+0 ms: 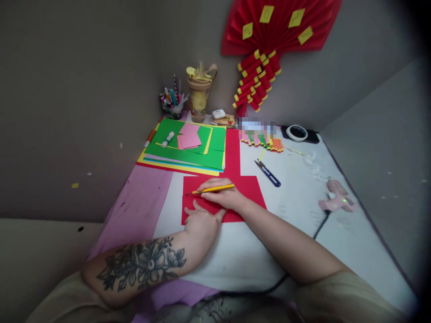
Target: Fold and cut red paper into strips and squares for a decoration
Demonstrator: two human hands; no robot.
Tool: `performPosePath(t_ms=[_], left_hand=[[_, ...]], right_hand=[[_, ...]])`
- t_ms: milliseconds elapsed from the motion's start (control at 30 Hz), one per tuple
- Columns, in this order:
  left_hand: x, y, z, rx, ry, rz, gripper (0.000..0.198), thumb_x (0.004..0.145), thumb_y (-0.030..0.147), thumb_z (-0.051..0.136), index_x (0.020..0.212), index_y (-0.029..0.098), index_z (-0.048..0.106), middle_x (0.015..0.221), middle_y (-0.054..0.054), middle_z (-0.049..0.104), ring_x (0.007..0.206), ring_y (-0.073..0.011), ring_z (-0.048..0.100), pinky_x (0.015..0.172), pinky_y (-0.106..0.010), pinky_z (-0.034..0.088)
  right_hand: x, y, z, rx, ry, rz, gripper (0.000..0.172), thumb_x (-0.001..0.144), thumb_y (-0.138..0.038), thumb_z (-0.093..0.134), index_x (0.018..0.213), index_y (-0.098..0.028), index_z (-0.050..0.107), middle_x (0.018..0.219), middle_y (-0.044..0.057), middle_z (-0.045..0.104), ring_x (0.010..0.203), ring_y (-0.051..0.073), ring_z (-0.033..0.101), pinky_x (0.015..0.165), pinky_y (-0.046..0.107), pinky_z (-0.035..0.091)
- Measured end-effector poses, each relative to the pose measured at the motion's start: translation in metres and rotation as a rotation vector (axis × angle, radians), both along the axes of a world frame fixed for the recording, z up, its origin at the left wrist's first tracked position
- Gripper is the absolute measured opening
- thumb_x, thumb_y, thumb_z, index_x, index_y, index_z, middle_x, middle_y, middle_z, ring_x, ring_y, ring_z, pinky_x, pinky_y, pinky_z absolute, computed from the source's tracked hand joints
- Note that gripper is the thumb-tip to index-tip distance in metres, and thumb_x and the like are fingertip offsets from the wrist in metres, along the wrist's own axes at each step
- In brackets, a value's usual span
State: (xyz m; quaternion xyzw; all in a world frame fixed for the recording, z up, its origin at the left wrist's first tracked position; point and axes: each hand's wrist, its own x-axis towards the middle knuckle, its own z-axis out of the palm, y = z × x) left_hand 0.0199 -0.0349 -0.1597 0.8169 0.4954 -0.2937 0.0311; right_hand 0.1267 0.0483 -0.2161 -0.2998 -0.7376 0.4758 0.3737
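Note:
A red paper sheet (249,186) lies on the white table (242,255) in front of me. My right hand (222,195) is closed round a yellow pencil (212,189), whose tip points left onto the red paper. My left hand (202,222) lies flat on the sheet's lower left part, fingers spread, holding nothing. A tattooed forearm leads to it.
A stack of green, yellow and pink papers (188,150) with a glue stick (167,139) sits behind. Blue-handled snips (268,173), rolled paper tubes (262,142), a tape roll (296,132), a pen cup (173,105), a pink glue gun (338,197) with its cord, and a red wall fan (269,27) surround.

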Motion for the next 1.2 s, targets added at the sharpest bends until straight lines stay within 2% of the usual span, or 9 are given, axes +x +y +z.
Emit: performPosePath(t_ms=[200,400,467,667,867,1200], left_hand=[[-0.001,-0.001,-0.002,0.008,-0.039,0.015,0.066,0.089,0.006,0.036,0.139,0.043,0.015,0.115,-0.032,0.058,0.084,-0.0405,0.067,0.047,-0.032,0.052],[0.000,-0.001,-0.005,-0.021,-0.186,0.156,0.067,0.086,0.000,0.039,0.135,0.044,0.027,0.122,-0.025,0.057,0.093,-0.0428,0.064,0.055,-0.043,0.056],[0.001,0.000,-0.002,-0.046,-0.186,0.173,0.065,0.087,0.002,0.039,0.135,0.045,0.028,0.123,-0.024,0.057,0.094,-0.0429,0.064,0.056,-0.042,0.056],[0.002,0.000,-0.002,0.017,-0.070,0.075,0.069,0.087,0.004,0.040,0.137,0.046,0.019,0.119,-0.032,0.055,0.087,-0.0422,0.066,0.046,-0.032,0.052],[0.001,-0.002,-0.007,0.051,-0.052,0.037,0.068,0.087,0.006,0.041,0.137,0.045,0.016,0.114,-0.034,0.056,0.082,-0.0410,0.067,0.046,-0.032,0.052],[0.002,0.001,0.003,0.007,-0.014,0.043,0.068,0.088,0.004,0.036,0.137,0.046,0.014,0.117,-0.034,0.055,0.085,-0.0413,0.066,0.048,-0.032,0.052]], right_hand=[[0.003,-0.001,0.000,-0.035,-0.006,-0.006,0.013,0.077,-0.029,0.067,0.087,-0.023,0.071,0.089,0.003,0.071,0.083,0.018,0.066,0.077,0.032,0.055],[0.006,-0.002,0.001,-0.016,0.008,-0.010,0.012,0.077,-0.025,0.066,0.088,-0.021,0.071,0.088,0.004,0.071,0.082,0.017,0.066,0.077,0.031,0.055],[0.007,-0.002,0.002,-0.016,0.009,-0.002,0.013,0.078,-0.025,0.066,0.088,-0.021,0.071,0.088,0.004,0.071,0.082,0.017,0.066,0.077,0.031,0.054],[0.012,-0.003,0.002,-0.035,-0.007,-0.008,0.012,0.078,-0.024,0.065,0.088,-0.020,0.071,0.088,0.004,0.071,0.083,0.016,0.066,0.077,0.029,0.054],[0.019,-0.005,0.001,-0.053,-0.042,-0.041,0.013,0.078,-0.026,0.066,0.088,-0.021,0.071,0.090,0.004,0.071,0.085,0.016,0.066,0.077,0.029,0.054],[0.034,-0.005,0.001,-0.041,-0.072,-0.060,0.013,0.078,-0.027,0.065,0.089,-0.021,0.071,0.091,0.004,0.071,0.084,0.017,0.065,0.076,0.030,0.054]])
